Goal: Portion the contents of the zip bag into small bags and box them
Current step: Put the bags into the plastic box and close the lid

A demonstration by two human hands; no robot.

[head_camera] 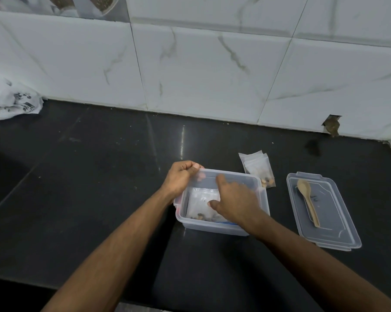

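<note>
A clear plastic box point(212, 227) stands on the black counter. My left hand point(182, 176) grips the box's far left rim, fingers curled over the edge. My right hand point(233, 200) reaches into the box with fingers extended, resting on a clear zip bag point(201, 203) that lies inside with dark and pale bits at its near end. Just beyond the box to the right lie small clear bags point(256, 166), one of them holding some mixed bits at its bottom.
The box's clear lid point(338, 224) lies flat to the right with a wooden spoon point(307, 199) on it. A patterned white cloth point(12, 102) sits at the far left against the tiled wall. A hole in the wall tile point(331, 126) shows at the right.
</note>
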